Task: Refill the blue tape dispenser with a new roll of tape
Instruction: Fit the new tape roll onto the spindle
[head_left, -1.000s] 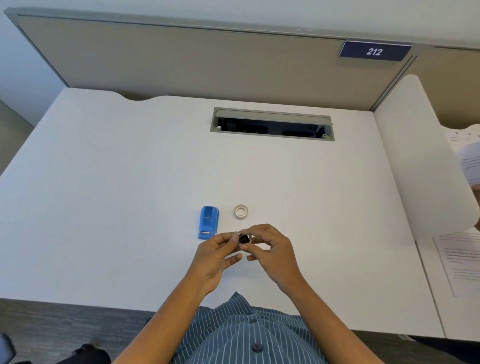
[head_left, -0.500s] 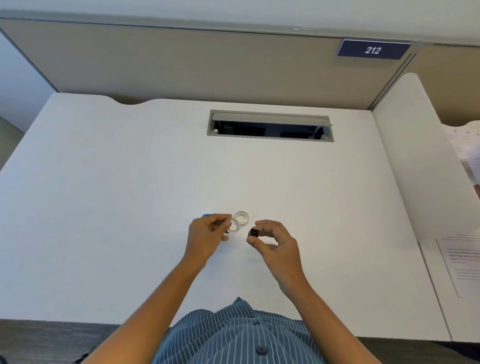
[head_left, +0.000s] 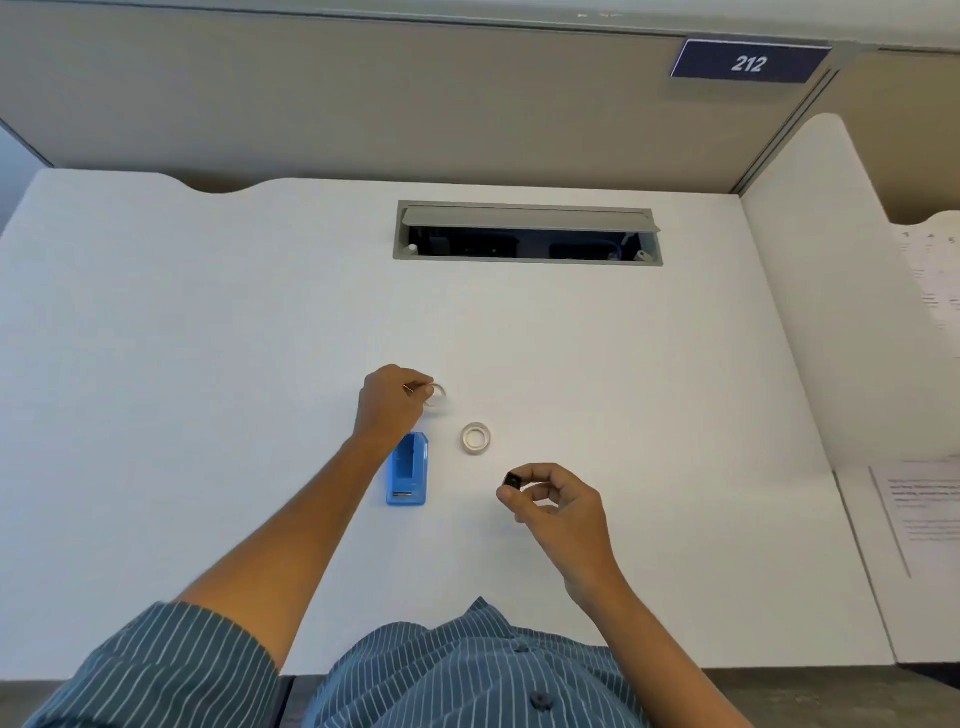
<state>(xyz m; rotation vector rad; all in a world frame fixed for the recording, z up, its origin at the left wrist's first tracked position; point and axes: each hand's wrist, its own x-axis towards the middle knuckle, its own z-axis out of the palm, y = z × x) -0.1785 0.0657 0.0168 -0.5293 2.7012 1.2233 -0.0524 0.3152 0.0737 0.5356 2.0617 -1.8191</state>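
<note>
The blue tape dispenser lies flat on the white desk, its roll slot showing nothing inside. A full roll of clear tape rests just right of it. My left hand reaches beyond the dispenser and pinches a thin, clear empty ring low over the desk. My right hand, nearer to me and right of the dispenser, holds a small black spool hub between thumb and fingers.
A grey cable hatch stands open at the back of the desk. A beige partition with a "212" sign rises behind. A white side divider and printed papers lie to the right.
My hands have parted: the left carried the clear ring away from me, past the dispenser, which is uncovered again. The right drew back with the black hub.
</note>
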